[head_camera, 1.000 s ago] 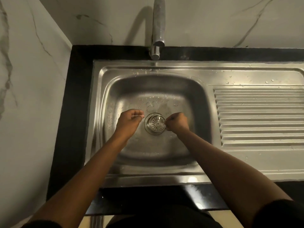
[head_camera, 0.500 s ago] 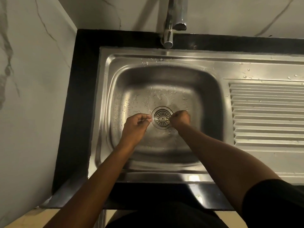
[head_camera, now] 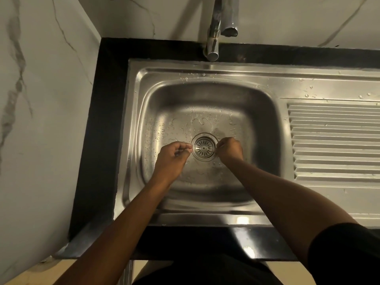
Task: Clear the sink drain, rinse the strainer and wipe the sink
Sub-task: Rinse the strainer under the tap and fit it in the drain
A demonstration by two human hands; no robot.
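Two hands work at the drain in the middle of the sink point(head_camera: 205, 194) basin. The strainer point(head_camera: 204, 148) sits in the drain opening, level with the basin floor, between the left hand point(head_camera: 171, 156) and the right hand point(head_camera: 229, 150). Both sets of fingers are curled, with the tips drawn together at opposite edges of the strainer rim. Whether they pinch the rim or only touch it cannot be told from this view. Judged step: lifting the strainer out, which puts the task near its start.

Hazards from this position:

1. Slip. Water droplets point(head_camera: 197, 120) lie across the basin floor around the drain. Wet metal and a thin rim give the fingers little purchase, so a pinch may let go.
2. Jamming. An uneven pull from one side may tilt the strainer and wedge it in the opening.
3. Spill. Any debris held in the strainer, none visible here, may drop back into the drain if the strainer tips while rising.

No water runs from the tap point(head_camera: 213, 44).
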